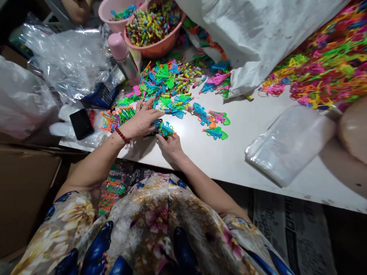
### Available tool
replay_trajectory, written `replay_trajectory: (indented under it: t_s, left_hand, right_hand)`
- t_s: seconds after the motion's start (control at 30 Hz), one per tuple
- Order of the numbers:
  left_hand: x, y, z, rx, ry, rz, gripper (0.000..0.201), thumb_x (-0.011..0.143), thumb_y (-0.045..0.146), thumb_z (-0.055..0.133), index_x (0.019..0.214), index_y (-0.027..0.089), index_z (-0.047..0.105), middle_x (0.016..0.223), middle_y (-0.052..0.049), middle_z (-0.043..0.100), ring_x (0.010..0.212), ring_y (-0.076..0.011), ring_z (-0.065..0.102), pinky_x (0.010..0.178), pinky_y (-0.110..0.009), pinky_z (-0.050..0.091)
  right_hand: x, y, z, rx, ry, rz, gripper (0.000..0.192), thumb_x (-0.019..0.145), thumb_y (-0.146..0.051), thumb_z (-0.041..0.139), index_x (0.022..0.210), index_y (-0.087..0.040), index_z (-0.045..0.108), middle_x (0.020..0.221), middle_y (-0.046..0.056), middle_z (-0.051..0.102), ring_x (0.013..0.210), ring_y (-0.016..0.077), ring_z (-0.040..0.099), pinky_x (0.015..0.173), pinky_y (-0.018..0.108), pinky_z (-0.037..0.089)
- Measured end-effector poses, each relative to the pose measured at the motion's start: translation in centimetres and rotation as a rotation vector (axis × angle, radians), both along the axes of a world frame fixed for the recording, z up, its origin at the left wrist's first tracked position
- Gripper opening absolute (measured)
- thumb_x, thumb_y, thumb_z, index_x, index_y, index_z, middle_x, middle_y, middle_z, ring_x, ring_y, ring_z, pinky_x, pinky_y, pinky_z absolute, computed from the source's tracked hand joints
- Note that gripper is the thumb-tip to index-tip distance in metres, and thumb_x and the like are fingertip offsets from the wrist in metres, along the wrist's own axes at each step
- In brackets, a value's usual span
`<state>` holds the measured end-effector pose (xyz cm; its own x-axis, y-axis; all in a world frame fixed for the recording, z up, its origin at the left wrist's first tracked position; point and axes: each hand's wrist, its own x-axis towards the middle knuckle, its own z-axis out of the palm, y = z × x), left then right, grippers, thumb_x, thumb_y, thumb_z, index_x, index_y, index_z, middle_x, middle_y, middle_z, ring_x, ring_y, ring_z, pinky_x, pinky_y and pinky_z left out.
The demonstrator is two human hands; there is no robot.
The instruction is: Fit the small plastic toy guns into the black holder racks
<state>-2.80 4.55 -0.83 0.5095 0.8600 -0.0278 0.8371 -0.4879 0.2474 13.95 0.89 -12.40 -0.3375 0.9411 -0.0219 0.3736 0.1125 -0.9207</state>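
Note:
My left hand (145, 121), with a red bead bracelet (122, 135) at the wrist, lies over small plastic toys with its fingers spread. It partly hides the end of a packed row of colourful toy guns (126, 114). My right hand (172, 147) is beside it at the table's front, thumb and fingers bent around the near side of a blue and green toy gun (166, 129). Its fingertips are partly hidden. Beyond both hands is a mixed heap of toy guns (163, 76). Several more toy guns (215, 133) lie to the right.
Pink-orange basin (160, 49) with small coloured pieces stands behind the heap, near a pink-capped bottle (119, 47). At left are a black phone (82, 124) and clear plastic bags (71, 57). A stack of clear bags (289, 141) and a white sack (243, 42) are at right.

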Motion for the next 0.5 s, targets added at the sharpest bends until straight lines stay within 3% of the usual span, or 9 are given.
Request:
replay_trajectory:
  t_s: [0.13, 0.5]
  left_hand:
    - [0.3, -0.1, 0.1, -0.008, 0.001, 0.022, 0.054, 0.082, 0.009, 0.058, 0.134, 0.024, 0.065, 0.135, -0.013, 0.070, 0.161, -0.0392, 0.020, 0.124, -0.075, 0.007]
    - [-0.4, 0.2, 0.3, -0.067, -0.014, -0.053, 0.064, 0.077, 0.015, 0.061, 0.141, 0.023, 0.062, 0.144, -0.014, 0.064, 0.162, -0.0437, 0.012, 0.123, -0.077, 0.004]
  right_hand:
    - [-1.0, -0.1, -1.3, 0.087, -0.013, -0.077, 0.014, 0.092, -0.031, 0.057, 0.101, -0.022, 0.063, 0.099, 0.010, 0.069, 0.092, 0.0245, 0.063, 0.088, 0.039, 0.053]
    - [-1.8, 0.6, -3.7, 0.074, -0.056, 0.006, 0.018, 0.094, -0.033, 0.048, 0.103, -0.024, 0.062, 0.101, 0.010, 0.068, 0.090, 0.0247, 0.062, 0.087, 0.041, 0.053]
